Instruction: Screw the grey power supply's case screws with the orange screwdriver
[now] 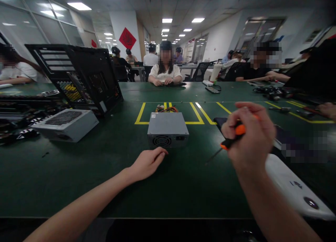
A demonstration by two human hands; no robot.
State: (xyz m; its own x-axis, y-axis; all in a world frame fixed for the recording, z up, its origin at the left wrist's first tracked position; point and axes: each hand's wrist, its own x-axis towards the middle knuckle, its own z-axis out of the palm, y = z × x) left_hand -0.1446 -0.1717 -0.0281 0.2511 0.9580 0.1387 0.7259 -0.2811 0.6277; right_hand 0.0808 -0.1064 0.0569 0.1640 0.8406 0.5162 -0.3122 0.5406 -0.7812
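My right hand is raised above the right side of the table. It is closed round a black-and-orange screwdriver, whose thin shaft points down and to the left. My left hand lies low over the table with its fingers drawn together, and the palm side is hidden, so I cannot see if anything is in it. Just beyond its fingertips sits a grey computer power supply. The fan grille and socket on its front face me. A bundle of coloured cables shows behind it.
To the left stands a black computer case, with a second power supply in front of it. A white device lies beneath my right forearm. Yellow tape marks the green table. A person sits opposite.
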